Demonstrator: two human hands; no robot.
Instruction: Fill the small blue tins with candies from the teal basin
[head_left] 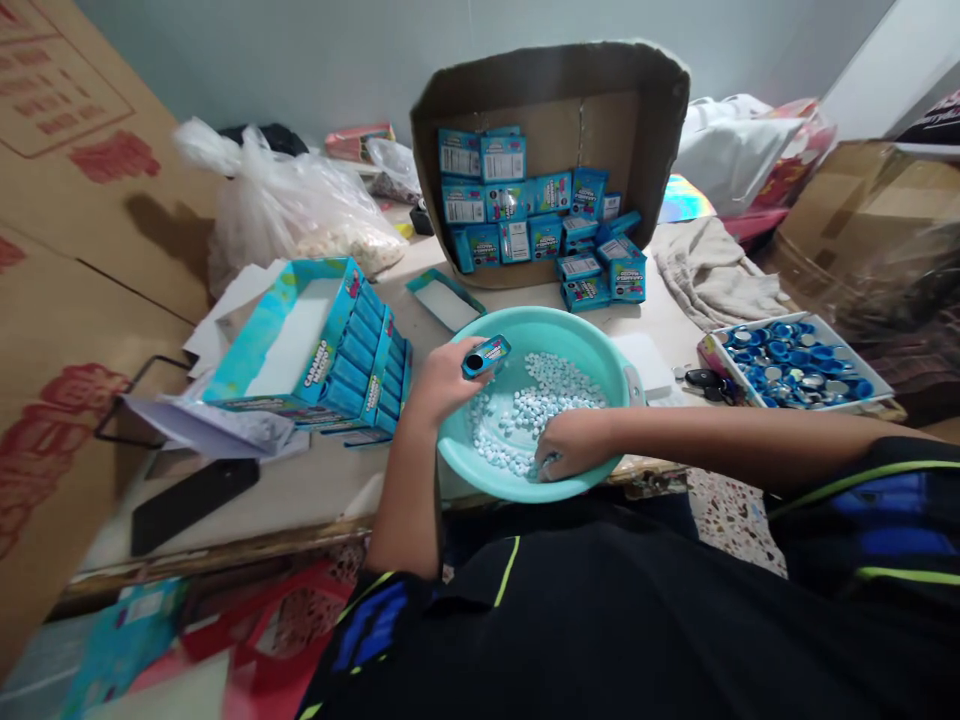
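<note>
My left hand [448, 378] is wrapped round a small blue candy box [489, 356], tilted over the tub's left rim, with a dark round hole at its near end. Below it, a turquoise plastic tub [517, 325] holds many small pale candies [551, 375]. Inside the tub my right hand [571, 443] is closed, its curled fingers down among the candies at the near side. Its fingertips are partly hidden, so how many candies it grips does not show.
A cardboard carton [551, 115] on its side holds stacked blue boxes. Left stand blue display trays [300, 340] and a black phone [195, 505]. Right are a tray of blue caps [799, 360], keys [709, 382] and a cloth [709, 265]. A clear bag [285, 200] lies behind.
</note>
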